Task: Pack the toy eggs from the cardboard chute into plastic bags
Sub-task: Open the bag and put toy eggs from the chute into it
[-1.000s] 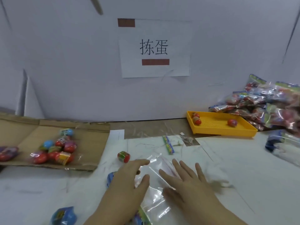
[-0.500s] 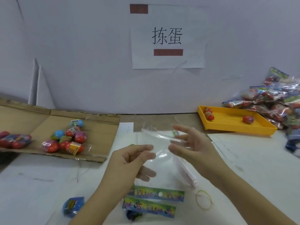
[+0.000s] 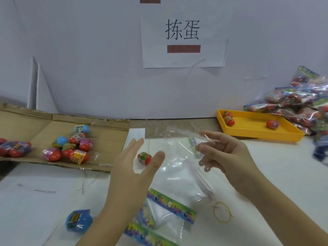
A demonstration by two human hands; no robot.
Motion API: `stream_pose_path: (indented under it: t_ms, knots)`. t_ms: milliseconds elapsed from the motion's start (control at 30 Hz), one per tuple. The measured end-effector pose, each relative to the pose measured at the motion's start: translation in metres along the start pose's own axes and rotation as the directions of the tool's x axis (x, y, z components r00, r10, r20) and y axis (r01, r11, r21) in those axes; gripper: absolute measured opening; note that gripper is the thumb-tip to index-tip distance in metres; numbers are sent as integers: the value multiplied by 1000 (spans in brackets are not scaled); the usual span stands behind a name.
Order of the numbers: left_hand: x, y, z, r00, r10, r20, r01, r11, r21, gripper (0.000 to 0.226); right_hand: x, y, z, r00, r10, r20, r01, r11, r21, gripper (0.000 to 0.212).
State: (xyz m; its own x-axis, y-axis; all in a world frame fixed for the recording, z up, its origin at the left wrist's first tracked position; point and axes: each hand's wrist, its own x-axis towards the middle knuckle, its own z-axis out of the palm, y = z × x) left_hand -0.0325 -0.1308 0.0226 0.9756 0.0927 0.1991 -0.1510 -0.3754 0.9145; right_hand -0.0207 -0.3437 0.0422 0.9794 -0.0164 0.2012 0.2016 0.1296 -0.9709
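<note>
Clear plastic bag [image 3: 177,176] hangs pinched by right hand [image 3: 229,157]; left hand [image 3: 131,167] spread flat just beside it.

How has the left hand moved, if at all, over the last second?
Yes. The left hand has let go of the plastic bag and shifted left, toward the cardboard chute.

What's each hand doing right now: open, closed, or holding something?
Left hand: open, holding nothing.
Right hand: pinching the clear plastic bag by its top edge.
</note>
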Motion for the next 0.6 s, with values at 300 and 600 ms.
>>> stream_pose_path:
  t_ms: [300,600]
  knots:
    - [7,4,4,910,-111,398,327,783,-529,79,-6,-6,21,971,100,216,-119,990,76,47]
    - [7,1,2,933,17,361,238,721,-651,22,-5,-5,27,949,205,241,-251,952,177,79]
